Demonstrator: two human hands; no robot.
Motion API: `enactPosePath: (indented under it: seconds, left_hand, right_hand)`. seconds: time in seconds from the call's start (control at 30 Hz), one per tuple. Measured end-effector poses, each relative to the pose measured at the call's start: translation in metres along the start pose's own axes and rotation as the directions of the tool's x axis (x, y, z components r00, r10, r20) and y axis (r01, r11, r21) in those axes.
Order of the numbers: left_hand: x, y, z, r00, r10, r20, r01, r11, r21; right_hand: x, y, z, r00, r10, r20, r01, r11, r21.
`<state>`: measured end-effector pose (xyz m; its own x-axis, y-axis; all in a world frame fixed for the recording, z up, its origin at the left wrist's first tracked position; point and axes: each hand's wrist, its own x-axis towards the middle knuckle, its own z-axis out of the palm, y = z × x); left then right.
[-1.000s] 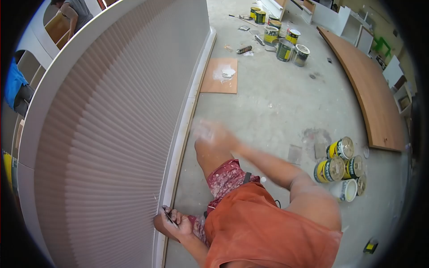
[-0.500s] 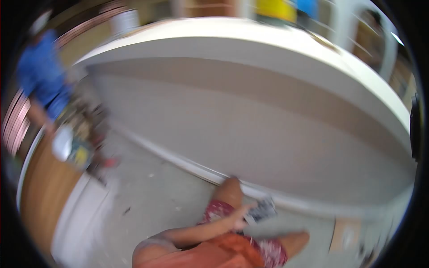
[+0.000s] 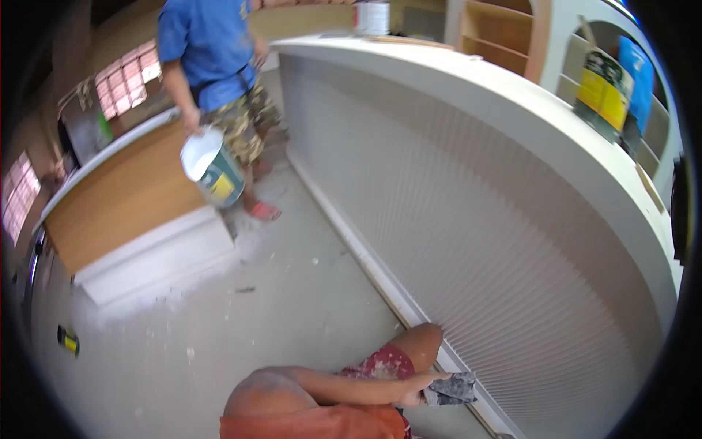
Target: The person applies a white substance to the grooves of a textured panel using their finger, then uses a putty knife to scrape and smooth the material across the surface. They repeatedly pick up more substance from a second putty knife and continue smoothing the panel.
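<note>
My left hand (image 3: 418, 388) is closed on a folded, worn dark-grey piece of sandpaper (image 3: 455, 389). It is held low, close to the white base strip (image 3: 398, 296) of a long curved counter with a grey ribbed front panel (image 3: 468, 212). My bent knee (image 3: 420, 345), below paint-spotted red shorts (image 3: 384, 364), is right by that base strip. My right hand is out of view.
A person in a blue shirt (image 3: 212, 55) stands at left, holding a paint bucket (image 3: 212, 167) beside a wood-faced cabinet (image 3: 135, 186). Cans (image 3: 371, 18) and a yellow-green container (image 3: 603, 95) stand on the countertop (image 3: 439, 55). A small can (image 3: 68, 341) lies on the speckled floor (image 3: 270, 307).
The view has swung left, showing more of the floor and the person with the bucket. My left hand, still holding the sandpaper, appears lower and slightly further right, near the counter base.
</note>
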<state>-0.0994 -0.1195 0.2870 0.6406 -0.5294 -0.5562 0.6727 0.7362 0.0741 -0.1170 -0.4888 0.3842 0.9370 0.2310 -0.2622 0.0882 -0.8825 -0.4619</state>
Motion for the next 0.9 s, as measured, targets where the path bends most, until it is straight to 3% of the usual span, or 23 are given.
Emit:
enactPosePath:
  seconds: [0.03, 0.1, 0.13, 0.2, 0.23, 0.3, 0.33, 0.37, 0.43, 0.47, 0.5, 0.57, 0.63, 0.77, 0.8, 0.87, 0.9]
  left_hand:
    - [-0.004, 0.0, 0.006, 1.0, 0.017, 0.01, -0.016, 0.998, -0.053]
    - [-0.02, 0.003, 0.013, 0.991, 0.055, 0.121, -0.05, 0.998, -0.042]
    - [-0.019, 0.005, 0.013, 0.995, 0.077, 0.06, -0.075, 0.997, -0.034]
    - [-0.025, 0.004, 0.014, 0.991, 0.132, 0.009, -0.131, 0.987, -0.088]
    - [-0.035, 0.012, 0.013, 0.983, 0.174, -0.053, -0.178, 0.98, -0.089]
    - [-0.08, 0.026, 0.006, 0.954, 0.298, -0.023, -0.298, 0.944, -0.143]
    - [-0.08, 0.034, -0.007, 0.937, 0.349, 0.002, -0.347, 0.931, -0.117]
    - [-0.091, 0.046, -0.002, 0.916, 0.401, -0.015, -0.398, 0.902, -0.167]
    - [-0.111, 0.064, 0.017, 0.863, 0.504, -0.029, -0.505, 0.858, -0.092]
    - [-0.112, 0.068, 0.033, 0.852, 0.521, -0.054, -0.522, 0.838, -0.158]
    - [-0.108, 0.059, 0.047, 0.859, 0.511, 0.022, -0.504, 0.852, -0.14]
    - [-0.133, 0.07, 0.076, 0.831, 0.551, 0.079, -0.527, 0.824, -0.208]
    - [-0.152, 0.068, 0.108, 0.807, 0.565, 0.174, -0.525, 0.82, -0.229]
    - [-0.142, 0.06, 0.131, 0.789, 0.613, 0.033, -0.562, 0.742, -0.366]
    - [-0.153, 0.061, 0.142, 0.769, 0.64, 0.013, -0.585, 0.711, -0.39]
    - [-0.201, 0.058, 0.164, 0.769, 0.596, -0.23, -0.639, 0.72, -0.271]
    - [-0.228, 0.052, 0.172, 0.749, 0.621, -0.232, -0.663, 0.695, -0.28]
  right_hand:
    - [0.015, -0.011, 0.003, 0.99, -0.135, -0.029, 0.134, 0.99, -0.041]
    - [0.025, -0.079, -0.011, 0.993, -0.117, -0.019, 0.118, 0.992, 0.054]
    - [0.037, -0.097, -0.01, 0.99, -0.141, 0.018, 0.141, 0.99, 0.025]
    - [0.051, -0.126, -0.011, 0.875, -0.432, -0.22, 0.429, 0.901, -0.063]
    - [0.057, -0.162, -0.015, 0.868, -0.462, -0.183, 0.456, 0.887, -0.077]
    - [0.069, -0.238, -0.03, 0.773, -0.596, -0.22, 0.614, 0.789, 0.02]
    - [0.082, -0.254, -0.038, 0.671, -0.709, -0.216, 0.724, 0.689, -0.011]
    - [0.096, -0.27, -0.049, 0.636, -0.754, -0.166, 0.764, 0.645, -0.005]
    - [0.115, -0.304, -0.083, 0.463, -0.858, -0.221, 0.876, 0.481, -0.031]
    - [0.119, -0.32, -0.101, 0.476, -0.852, -0.219, 0.872, 0.49, -0.008]
    - [0.105, -0.307, -0.11, 0.429, -0.885, -0.182, 0.898, 0.439, -0.016]
    - [0.114, -0.328, -0.142, 0.434, -0.881, -0.191, 0.888, 0.383, 0.254]
    - [0.121, -0.351, -0.162, 0.462, -0.885, -0.061, 0.851, 0.424, 0.309]
    - [0.154, -0.331, -0.164, 0.541, -0.737, 0.404, 0.7, 0.661, 0.27]
    - [0.165, -0.32, -0.161, 0.529, -0.666, 0.527, 0.659, 0.713, 0.239]
    - [0.179, -0.308, -0.154, 0.464, -0.503, 0.729, 0.59, 0.789, 0.169]
    - [0.179, -0.308, -0.153, 0.436, -0.413, 0.8, 0.555, 0.823, 0.122]
